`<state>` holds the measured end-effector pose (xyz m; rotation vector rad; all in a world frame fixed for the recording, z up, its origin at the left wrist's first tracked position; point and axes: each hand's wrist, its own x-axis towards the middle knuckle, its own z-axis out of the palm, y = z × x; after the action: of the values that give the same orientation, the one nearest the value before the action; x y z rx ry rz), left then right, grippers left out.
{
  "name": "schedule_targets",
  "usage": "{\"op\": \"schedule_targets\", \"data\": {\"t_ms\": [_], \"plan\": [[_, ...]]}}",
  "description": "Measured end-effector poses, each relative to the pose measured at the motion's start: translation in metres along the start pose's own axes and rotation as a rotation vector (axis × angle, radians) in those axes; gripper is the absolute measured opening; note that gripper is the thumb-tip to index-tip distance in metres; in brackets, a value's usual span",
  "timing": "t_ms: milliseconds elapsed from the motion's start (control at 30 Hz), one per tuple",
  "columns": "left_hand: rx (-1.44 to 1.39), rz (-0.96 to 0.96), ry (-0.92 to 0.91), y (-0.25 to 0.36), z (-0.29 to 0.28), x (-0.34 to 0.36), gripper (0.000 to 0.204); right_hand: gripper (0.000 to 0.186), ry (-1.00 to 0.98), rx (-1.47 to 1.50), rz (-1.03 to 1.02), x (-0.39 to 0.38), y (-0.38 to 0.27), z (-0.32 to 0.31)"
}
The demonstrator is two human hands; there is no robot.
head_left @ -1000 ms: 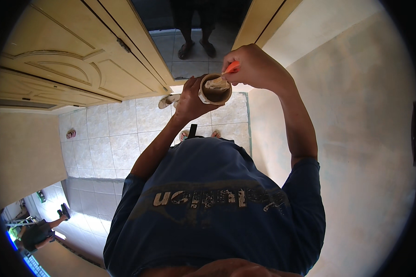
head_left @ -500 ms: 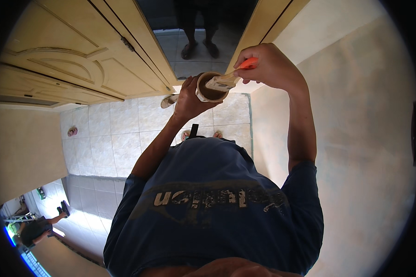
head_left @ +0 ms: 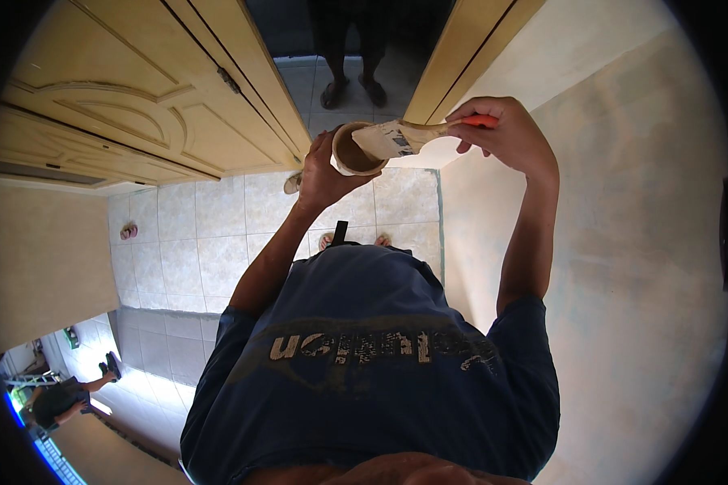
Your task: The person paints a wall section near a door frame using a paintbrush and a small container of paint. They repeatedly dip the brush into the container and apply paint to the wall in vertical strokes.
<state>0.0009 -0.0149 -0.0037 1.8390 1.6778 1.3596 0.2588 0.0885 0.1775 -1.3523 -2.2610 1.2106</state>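
My left hand (head_left: 325, 182) grips a round pale container (head_left: 340, 162) with brown inside, tilted toward me below the dark glass door panel. My right hand (head_left: 505, 133) holds a wide paintbrush (head_left: 408, 137) by its wooden handle, which has an orange end. The brush head, coated in pale material, lies across the container's right rim, its tip over the opening. Part of the container's side is hidden behind my left fingers.
Cream panelled doors (head_left: 113, 97) and a dark reflective panel (head_left: 356, 40) stand ahead. A pale wall (head_left: 623, 242) rises at my right. Footwear (head_left: 291, 184) sits on the tiled floor (head_left: 218, 210). Another person (head_left: 61, 400) is at the lower left, near a ladder.
My right hand has moved rightward and down with the brush, drawing its bristles up out of the container onto the rim. The container has shifted slightly left.
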Motion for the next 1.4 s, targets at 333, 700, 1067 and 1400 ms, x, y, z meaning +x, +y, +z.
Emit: {"op": "schedule_targets", "data": {"t_ms": [333, 700, 1067, 1400], "plan": [[-0.059, -0.006, 0.029, 0.001, 0.008, 0.017, 0.083, 0.024, 0.024, 0.071, 0.006, -0.045, 0.062, 0.012], [-0.199, 0.067, -0.043, 0.067, 0.032, 0.096, 0.068, 0.031, 0.451, 0.369, -0.204, -0.072, 0.119, 0.026], [-0.313, 0.147, -0.069, 0.169, 0.033, 0.176, 0.058, 0.024, 0.893, 0.290, -0.263, -0.072, 0.058, -0.063], [-0.246, 0.138, -0.102, 0.147, 0.038, 0.146, 0.067, 0.031, 1.311, 0.104, -0.546, -0.043, -0.019, -0.209]]}}
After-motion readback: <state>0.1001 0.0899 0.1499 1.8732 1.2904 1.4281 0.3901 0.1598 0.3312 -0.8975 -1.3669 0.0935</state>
